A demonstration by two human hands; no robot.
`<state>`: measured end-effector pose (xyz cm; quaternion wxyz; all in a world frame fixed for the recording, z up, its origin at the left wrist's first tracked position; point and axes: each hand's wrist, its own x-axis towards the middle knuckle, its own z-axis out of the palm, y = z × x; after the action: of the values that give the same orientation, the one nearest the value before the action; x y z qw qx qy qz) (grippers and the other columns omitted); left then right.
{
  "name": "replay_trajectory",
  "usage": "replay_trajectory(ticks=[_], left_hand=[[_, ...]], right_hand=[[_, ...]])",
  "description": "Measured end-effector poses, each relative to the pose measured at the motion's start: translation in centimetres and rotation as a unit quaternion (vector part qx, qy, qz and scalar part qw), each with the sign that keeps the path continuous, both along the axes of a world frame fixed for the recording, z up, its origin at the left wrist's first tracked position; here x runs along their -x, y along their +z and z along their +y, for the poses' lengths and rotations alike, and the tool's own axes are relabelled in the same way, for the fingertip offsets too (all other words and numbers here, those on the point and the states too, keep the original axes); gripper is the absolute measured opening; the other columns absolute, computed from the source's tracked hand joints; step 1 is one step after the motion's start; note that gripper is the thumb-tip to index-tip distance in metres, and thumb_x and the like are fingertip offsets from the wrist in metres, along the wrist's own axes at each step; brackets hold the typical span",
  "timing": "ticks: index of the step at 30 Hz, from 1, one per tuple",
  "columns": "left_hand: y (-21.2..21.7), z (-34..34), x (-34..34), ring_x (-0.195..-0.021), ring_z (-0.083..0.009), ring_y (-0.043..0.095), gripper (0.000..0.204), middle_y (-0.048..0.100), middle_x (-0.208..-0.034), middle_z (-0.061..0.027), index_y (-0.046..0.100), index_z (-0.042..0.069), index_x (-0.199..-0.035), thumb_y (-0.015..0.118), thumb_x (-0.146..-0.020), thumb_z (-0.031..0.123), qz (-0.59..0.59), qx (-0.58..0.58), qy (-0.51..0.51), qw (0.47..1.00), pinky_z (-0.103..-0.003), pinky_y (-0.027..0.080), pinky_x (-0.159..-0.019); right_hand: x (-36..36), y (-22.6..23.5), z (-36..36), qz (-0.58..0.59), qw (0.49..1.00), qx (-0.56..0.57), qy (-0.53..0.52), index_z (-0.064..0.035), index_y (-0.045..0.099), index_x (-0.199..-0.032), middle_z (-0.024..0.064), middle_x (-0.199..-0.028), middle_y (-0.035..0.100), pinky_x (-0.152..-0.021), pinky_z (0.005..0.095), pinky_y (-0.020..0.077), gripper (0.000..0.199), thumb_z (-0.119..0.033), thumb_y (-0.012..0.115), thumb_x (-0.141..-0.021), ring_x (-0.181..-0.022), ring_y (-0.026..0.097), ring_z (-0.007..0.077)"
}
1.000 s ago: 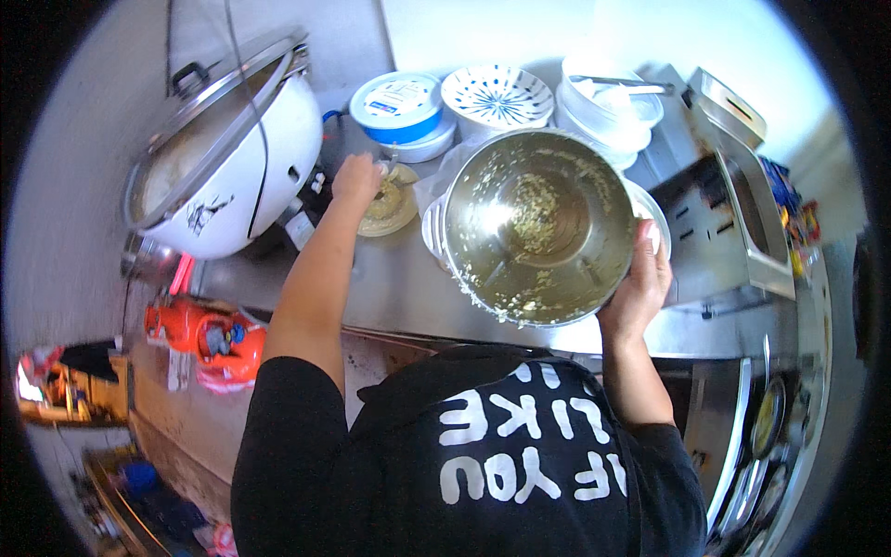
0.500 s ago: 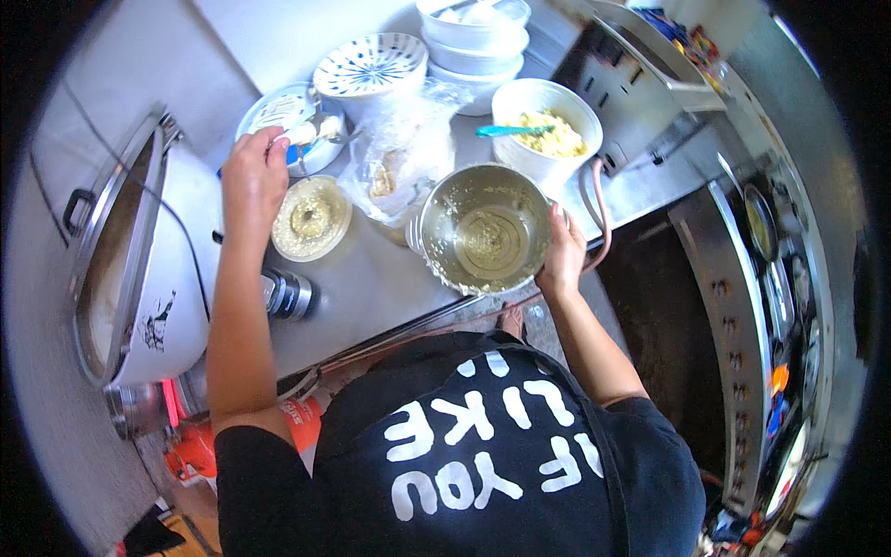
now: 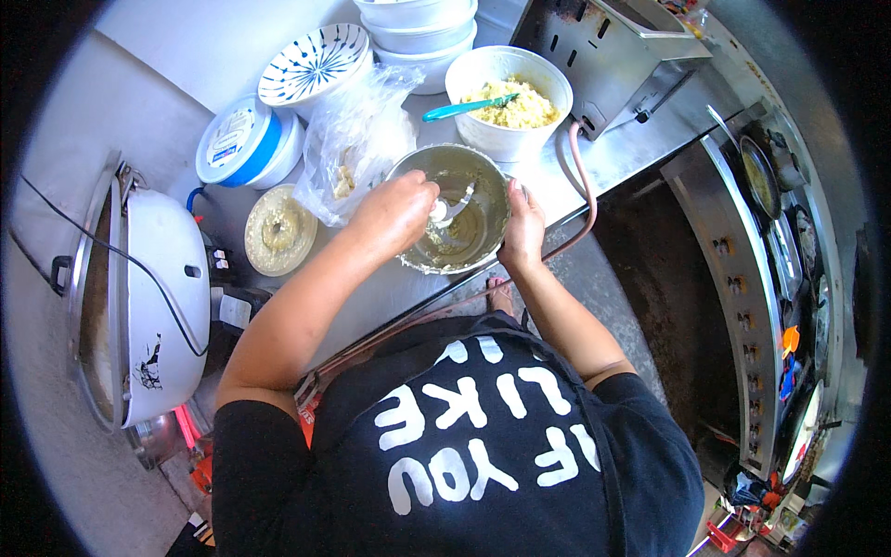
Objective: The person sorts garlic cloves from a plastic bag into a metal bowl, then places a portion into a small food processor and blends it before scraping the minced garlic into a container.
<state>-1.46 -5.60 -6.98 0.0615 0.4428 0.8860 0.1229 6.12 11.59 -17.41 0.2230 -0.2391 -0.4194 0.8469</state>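
Note:
My right hand (image 3: 524,226) grips the right rim of a deep metal bowl (image 3: 478,251), which is tilted toward me and smeared inside with pale chopped paste. The fingers of my left hand (image 3: 404,209) are closed on the white hub of a curved chopper blade (image 3: 458,206), held inside the bowl's mouth. How far it sits from the bowl's bottom I cannot tell. Left of the bowl lies a round lid (image 3: 275,243), coated in the same paste, with a raised centre. A clear plastic bag (image 3: 357,139) with something pale in it rests just beyond my left hand.
A white tub (image 3: 510,139) of yellow chopped food holds a teal-handled utensil (image 3: 469,107). Behind are a patterned bowl (image 3: 316,65), stacked white containers (image 3: 422,46) and a blue-and-white tub (image 3: 237,144). A large white cooker (image 3: 167,278) stands left, a metal appliance (image 3: 594,65) at back right.
My left hand has moved right and nearer, from beside the blue-and-white tub to the metal bowl, bringing the chopper blade into it. My right hand keeps its grip on the bowl. The view has shifted.

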Motion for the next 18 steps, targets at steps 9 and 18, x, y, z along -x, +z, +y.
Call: replay_trajectory(ticks=[9, 18], left_hand=[[-2.5, 3.7, 1.3, -0.083, -0.0365, 0.063, 0.014, 0.061, -0.087, -0.0176, 0.065, 0.001, -0.088, 0.058, -0.085, 0.013, -0.043, 0.068, 0.004, 0.997, -0.046, 0.051, -0.076], [1.5, -2.4, 5.5, -0.09, -0.037, 0.063, 0.023, 0.064, -0.1, -0.0209, 0.064, 0.002, -0.106, 0.06, -0.086, 0.013, 0.019, -0.233, 0.262, 0.936, -0.041, 0.05, -0.081]], right_hand=[[3.0, -0.4, 2.2, 0.014, 0.997, 0.006, 0.071, 0.0081, 0.057, -0.116, 0.0116, -0.108, 0.063, -0.088, 0.0305, 0.0436, 0.042, -0.029, 0.055, -0.096, -0.096, 0.057, 0.0177], [3.7, 0.1, 7.6, -0.019, 0.987, -0.062, 0.145, 0.0067, 0.055, -0.122, 0.0108, -0.119, 0.058, -0.097, 0.0297, 0.037, 0.048, -0.035, 0.049, -0.099, -0.108, 0.051, 0.0166]])
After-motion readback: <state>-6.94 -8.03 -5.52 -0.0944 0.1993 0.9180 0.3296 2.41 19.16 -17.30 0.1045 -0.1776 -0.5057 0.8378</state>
